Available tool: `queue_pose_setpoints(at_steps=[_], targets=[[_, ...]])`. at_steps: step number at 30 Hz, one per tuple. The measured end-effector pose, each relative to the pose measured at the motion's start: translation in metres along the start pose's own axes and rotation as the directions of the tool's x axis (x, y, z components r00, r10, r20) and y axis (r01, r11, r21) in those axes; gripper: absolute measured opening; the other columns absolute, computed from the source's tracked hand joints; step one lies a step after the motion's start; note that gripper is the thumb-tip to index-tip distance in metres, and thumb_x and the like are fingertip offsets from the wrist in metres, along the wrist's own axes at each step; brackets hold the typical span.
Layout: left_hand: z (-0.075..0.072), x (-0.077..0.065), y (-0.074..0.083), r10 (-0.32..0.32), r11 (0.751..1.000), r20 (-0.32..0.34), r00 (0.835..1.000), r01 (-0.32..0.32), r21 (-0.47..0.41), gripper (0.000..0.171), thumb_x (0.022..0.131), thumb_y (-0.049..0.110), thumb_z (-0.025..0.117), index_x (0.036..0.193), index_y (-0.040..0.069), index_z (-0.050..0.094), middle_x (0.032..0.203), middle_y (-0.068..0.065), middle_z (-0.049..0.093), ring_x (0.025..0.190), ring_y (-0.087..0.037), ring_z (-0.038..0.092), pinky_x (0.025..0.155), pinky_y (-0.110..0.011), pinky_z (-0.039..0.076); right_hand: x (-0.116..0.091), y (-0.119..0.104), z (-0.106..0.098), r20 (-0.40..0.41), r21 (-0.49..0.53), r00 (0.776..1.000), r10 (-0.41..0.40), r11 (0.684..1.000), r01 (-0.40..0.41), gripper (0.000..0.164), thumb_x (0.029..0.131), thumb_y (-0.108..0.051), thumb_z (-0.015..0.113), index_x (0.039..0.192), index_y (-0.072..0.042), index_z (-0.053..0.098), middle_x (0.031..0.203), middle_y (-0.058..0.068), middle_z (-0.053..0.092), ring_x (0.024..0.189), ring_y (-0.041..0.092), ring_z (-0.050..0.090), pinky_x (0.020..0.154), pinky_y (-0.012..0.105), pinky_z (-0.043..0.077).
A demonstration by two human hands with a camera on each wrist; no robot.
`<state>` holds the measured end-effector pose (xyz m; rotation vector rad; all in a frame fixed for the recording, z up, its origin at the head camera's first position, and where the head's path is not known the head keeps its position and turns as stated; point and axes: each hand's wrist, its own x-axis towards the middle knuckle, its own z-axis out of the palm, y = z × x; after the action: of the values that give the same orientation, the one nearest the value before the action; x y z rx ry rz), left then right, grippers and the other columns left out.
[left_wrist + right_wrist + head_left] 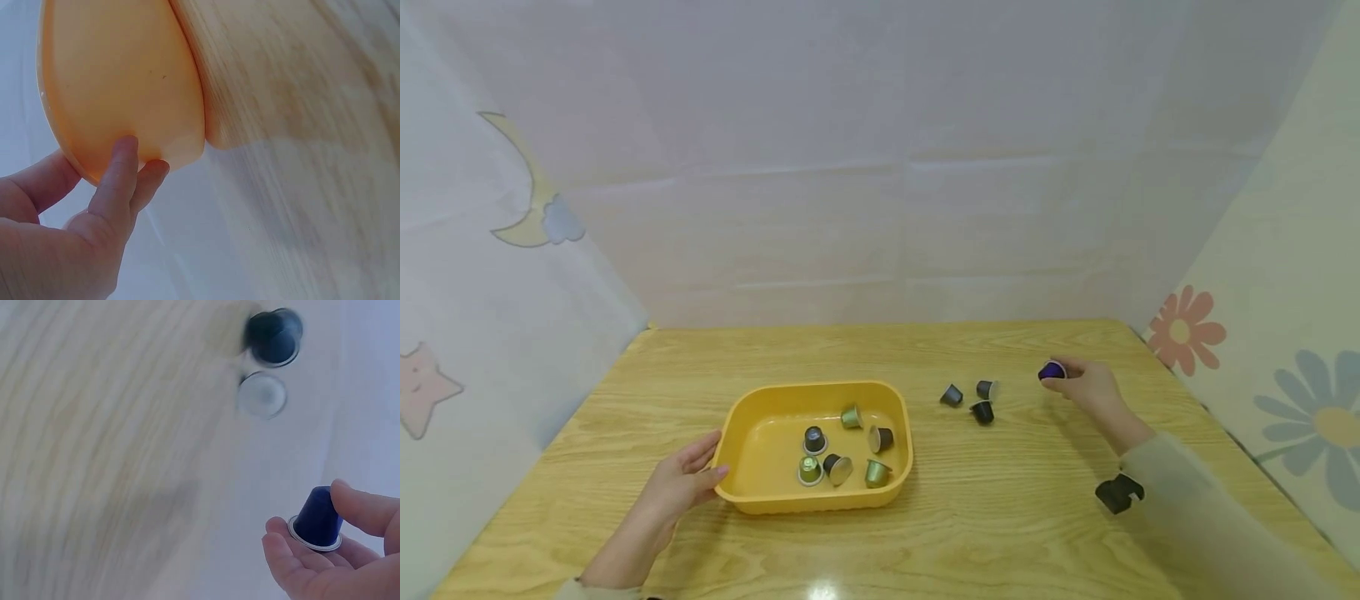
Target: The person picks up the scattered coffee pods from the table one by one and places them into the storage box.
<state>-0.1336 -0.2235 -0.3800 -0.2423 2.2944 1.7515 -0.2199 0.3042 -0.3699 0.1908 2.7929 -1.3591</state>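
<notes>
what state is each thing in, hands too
Tray: upright on the table
Tray capsules: six, two standing, four tipped
Loose capsules: three, tipped, on the table
Blue capsule: held
Left hand: gripping the tray's left end
Right hand: pinching the blue capsule

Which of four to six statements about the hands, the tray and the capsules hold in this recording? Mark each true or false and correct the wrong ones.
1. The right hand holds a blue capsule. True.
2. The left hand holds a capsule. False: it grips the edge of the yellow tray.
3. Six capsules lie in the yellow tray. True.
4. None of the capsules in the yellow tray is green. False: three green ones lie there.
5. Three dark capsules lie on the table beside the yellow tray. True.
</notes>
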Motion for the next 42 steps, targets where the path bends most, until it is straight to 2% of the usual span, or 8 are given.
queue_pose_setpoints(at_steps=[5, 15, 19, 25, 28, 33, 39, 42], targets=[[-0.001, 0.0, -0.001, 0.008, 1.0, 0.0, 1.0, -0.008, 0.002, 0.062, 0.097, 0.003, 0.057, 0.15, -0.006, 0.025, 0.15, -0.029, 0.024, 0.124, -0.04, 0.05, 0.084, -0.032, 0.057, -0.01, -0.014, 0.005, -0.007, 0.058, 1.0, -0.026, 0.998, 0.026, 0.062, 0.097, -0.013, 0.062, 0.148, 0.004, 0.033, 0.144, 0.036, 0.035, 0.13, 0.047, 0.039, 0.097, 0.051, 0.048], [0.0, -0.001, -0.002, 0.009, 1.0, 0.005, 1.0, -0.009, -0.011, 0.062, 0.097, 0.002, 0.056, 0.15, -0.007, 0.025, 0.15, -0.029, 0.025, 0.122, -0.039, 0.053, 0.084, -0.033, 0.057, -0.017, -0.022, 0.007, 0.026, 0.208, 0.999, -0.023, 0.978, 0.017, 0.062, 0.098, -0.012, 0.06, 0.15, 0.001, 0.029, 0.147, 0.035, 0.029, 0.133, 0.045, 0.037, 0.099, 0.047, 0.047], [0.0, 0.0, -0.003, 0.0, 1.0, 0.008, 1.0, 0.0, -0.015, 0.062, 0.097, 0.003, 0.056, 0.15, -0.007, 0.024, 0.15, -0.028, 0.024, 0.123, -0.039, 0.051, 0.084, -0.033, 0.057, -0.02, -0.026, 0.008, 0.036, 0.239, 0.999, -0.035, 0.971, 0.026, 0.062, 0.098, -0.013, 0.06, 0.15, 0.0, 0.03, 0.147, 0.035, 0.028, 0.133, 0.045, 0.036, 0.095, 0.04, 0.051], [-0.001, 0.0, -0.002, 0.01, 1.0, 0.022, 1.0, -0.01, 0.002, 0.062, 0.098, 0.003, 0.056, 0.15, -0.006, 0.023, 0.151, -0.029, 0.024, 0.124, -0.04, 0.05, 0.085, -0.034, 0.056, -0.026, -0.042, 0.014, 0.066, 0.307, 0.995, -0.07, 0.951, 0.047, 0.064, 0.097, -0.012, 0.062, 0.151, 0.0, 0.031, 0.154, 0.032, 0.018, 0.139, 0.045, 0.025, 0.092, 0.03, 0.053], [-0.001, 0.0, -0.001, 0.011, 1.0, 0.018, 1.0, -0.011, -0.009, 0.062, 0.098, 0.002, 0.056, 0.15, -0.006, 0.024, 0.151, -0.029, 0.024, 0.124, -0.039, 0.051, 0.085, -0.033, 0.057, -0.028, -0.05, 0.017, 0.069, 0.312, 0.994, -0.082, 0.948, 0.056, 0.064, 0.096, -0.013, 0.063, 0.151, -0.001, 0.031, 0.155, 0.03, 0.017, 0.141, 0.044, 0.023, 0.095, 0.034, 0.051], [0.0, 0.0, 0.0, -0.005, 1.0, 0.007, 1.0, 0.005, -0.015, 0.061, 0.098, 0.003, 0.056, 0.15, -0.005, 0.025, 0.151, -0.028, 0.025, 0.124, -0.039, 0.05, 0.084, -0.033, 0.057, -0.03, -0.06, 0.022, 0.06, 0.306, 0.995, -0.084, 0.95, 0.062, 0.063, 0.096, -0.014, 0.063, 0.15, -0.002, 0.033, 0.152, 0.03, 0.025, 0.139, 0.042, 0.029, 0.101, 0.044, 0.046], [0.0, -0.001, 0.001, -0.005, 1.0, 0.003, 1.0, 0.005, -0.009, 0.061, 0.098, 0.004, 0.056, 0.15, -0.005, 0.026, 0.151, -0.028, 0.025, 0.124, -0.039, 0.051, 0.084, -0.033, 0.057, -0.032, -0.073, 0.031, 0.054, 0.331, 0.994, -0.095, 0.941, 0.071, 0.061, 0.095, -0.012, 0.064, 0.149, -0.002, 0.036, 0.145, 0.029, 0.038, 0.133, 0.039, 0.04, 0.099, 0.042, 0.048], [0.0, -0.002, 0.001, 0.007, 1.0, 0.005, 1.0, -0.007, -0.008, 0.061, 0.098, 0.003, 0.056, 0.15, -0.005, 0.025, 0.151, -0.029, 0.025, 0.123, -0.039, 0.052, 0.084, -0.032, 0.057, -0.033, -0.078, 0.036, 0.066, 0.355, 0.992, -0.107, 0.932, 0.077, 0.061, 0.095, -0.01, 0.064, 0.148, 0.0, 0.037, 0.15, 0.028, 0.031, 0.136, 0.04, 0.035, 0.1, 0.042, 0.048]])
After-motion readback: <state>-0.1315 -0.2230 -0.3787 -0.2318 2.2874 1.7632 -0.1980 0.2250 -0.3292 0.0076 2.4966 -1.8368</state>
